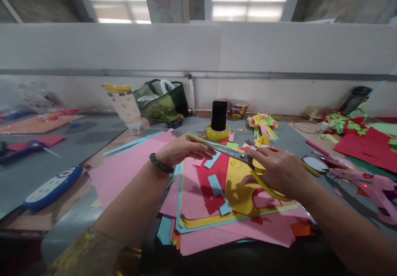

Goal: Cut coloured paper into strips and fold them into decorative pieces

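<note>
My left hand (181, 150), with a dark green bead bracelet at the wrist, pinches a thin green paper strip (195, 137). My right hand (279, 170) grips yellow-handled scissors (231, 151), its fingers around the handles. The blades point left, and their tips reach the strip beside my left fingers. Whether the blades are parted is hard to see. Below both hands lies a pile of coloured paper (190, 193), mostly pink, yellow and blue. Small blue scraps (214, 184) and a red scrap (214, 204) rest on top of it.
Behind the pile, a phone (218, 115) leans upright on a yellow tape roll (218, 132). A tumbler (125, 106) and green bag (164, 102) stand back left. A pink glue gun (369, 187) lies right, a paper pom-pom (263, 123) behind. A blue-and-white case (52, 188) sits left.
</note>
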A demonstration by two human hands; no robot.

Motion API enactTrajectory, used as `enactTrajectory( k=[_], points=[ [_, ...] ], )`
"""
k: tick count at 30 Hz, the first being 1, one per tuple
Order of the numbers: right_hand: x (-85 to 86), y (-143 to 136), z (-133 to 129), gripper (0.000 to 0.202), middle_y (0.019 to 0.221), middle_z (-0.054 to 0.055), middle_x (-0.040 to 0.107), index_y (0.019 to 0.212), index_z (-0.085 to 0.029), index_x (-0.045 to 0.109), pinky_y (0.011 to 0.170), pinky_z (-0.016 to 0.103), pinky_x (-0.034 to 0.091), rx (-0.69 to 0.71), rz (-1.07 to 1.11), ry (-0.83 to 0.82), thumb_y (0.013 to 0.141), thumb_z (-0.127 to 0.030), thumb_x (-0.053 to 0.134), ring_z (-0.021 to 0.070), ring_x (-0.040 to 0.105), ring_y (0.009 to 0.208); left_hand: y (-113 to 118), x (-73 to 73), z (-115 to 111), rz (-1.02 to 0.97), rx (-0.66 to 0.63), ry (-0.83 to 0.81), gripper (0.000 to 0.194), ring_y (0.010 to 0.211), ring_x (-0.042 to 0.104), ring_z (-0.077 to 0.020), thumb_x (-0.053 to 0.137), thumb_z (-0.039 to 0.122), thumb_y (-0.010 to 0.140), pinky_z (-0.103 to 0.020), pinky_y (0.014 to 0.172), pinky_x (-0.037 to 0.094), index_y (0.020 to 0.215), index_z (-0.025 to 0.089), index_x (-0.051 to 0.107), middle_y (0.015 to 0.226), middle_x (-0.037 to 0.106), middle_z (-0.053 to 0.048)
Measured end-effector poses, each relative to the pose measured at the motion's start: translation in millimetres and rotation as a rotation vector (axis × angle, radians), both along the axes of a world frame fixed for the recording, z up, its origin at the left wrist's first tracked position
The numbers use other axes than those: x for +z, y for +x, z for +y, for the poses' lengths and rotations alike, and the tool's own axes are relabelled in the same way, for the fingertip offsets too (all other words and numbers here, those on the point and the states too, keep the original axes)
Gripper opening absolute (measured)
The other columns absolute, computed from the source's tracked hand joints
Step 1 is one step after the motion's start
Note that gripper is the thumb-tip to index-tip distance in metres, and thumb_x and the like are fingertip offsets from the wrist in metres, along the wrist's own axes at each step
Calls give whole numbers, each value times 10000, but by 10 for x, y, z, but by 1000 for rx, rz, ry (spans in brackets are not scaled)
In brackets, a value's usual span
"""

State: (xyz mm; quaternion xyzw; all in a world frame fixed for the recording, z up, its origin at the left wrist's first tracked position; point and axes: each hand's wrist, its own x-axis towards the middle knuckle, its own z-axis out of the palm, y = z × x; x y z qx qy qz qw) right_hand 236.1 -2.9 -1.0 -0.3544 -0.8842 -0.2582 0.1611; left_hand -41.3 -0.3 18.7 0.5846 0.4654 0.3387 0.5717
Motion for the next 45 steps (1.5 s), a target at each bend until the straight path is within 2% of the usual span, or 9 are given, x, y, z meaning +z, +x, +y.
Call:
enactTrajectory(
  k=[10, 16, 20, 26, 31, 39, 45],
  points=[
    [7, -7, -20, 635, 825, 104, 737, 945, -207, 681, 473, 253, 231, -24, -33, -23, 858, -741, 349, 178, 618, 555, 37, -10, -8, -38, 6, -43, 119, 778, 722, -186, 735, 244, 702, -277, 770, 556, 775, 161, 778, 873, 775, -99],
    [-2, 7, -14, 700, 775, 102, 740, 945, -192, 683, 469, 253, 228, -3, -17, 0, 860, -760, 284, 180, 619, 523, 40, -11, -1, -9, 6, -61, 126, 824, 724, -197, 744, 264, 714, -282, 789, 549, 770, 156, 776, 927, 771, -118],
    [2, 14, -5, 716, 761, 101, 732, 936, -194, 684, 468, 261, 204, -3, -10, 4, 862, -763, 256, 180, 607, 511, 8, 2, 8, 12, 8, -36, 184, 826, 727, -201, 764, 311, 695, -252, 730, 545, 797, 158, 776, 930, 772, -110],
    [36, 0, -23, 631, 809, 96, 725, 929, -211, 687, 478, 270, 195, -55, -26, -49, 851, -742, 356, 173, 593, 528, -48, 44, 4, 20, 36, 7, 211, 811, 729, -208, 773, 353, 683, -228, 676, 534, 735, 149, 768, 800, 774, -104],
    [37, -12, -38, 584, 833, 103, 719, 978, -204, 688, 491, 270, 238, -50, -31, -46, 847, -706, 418, 188, 600, 556, -35, 28, -1, 20, 22, -9, 244, 824, 727, -204, 764, 364, 688, -235, 702, 534, 777, 137, 776, 854, 775, -119],
    [2, 2, -2, 640, 867, 118, 719, 1012, -207, 681, 497, 268, 299, -29, -20, -43, 832, -746, 385, 200, 610, 575, -38, 36, 1, -40, 85, -16, 199, 782, 725, -188, 770, 343, 705, -254, 738, 541, 757, 151, 759, 770, 771, -88],
    [-5, -15, -3, 616, 882, 122, 738, 1036, -214, 678, 485, 265, 313, -54, -18, -64, 824, -736, 429, 216, 639, 574, -11, 33, -13, -54, 102, -38, 200, 792, 730, -201, 780, 342, 699, -265, 766, 551, 732, 147, 750, 765, 771, -91]
  ],
)
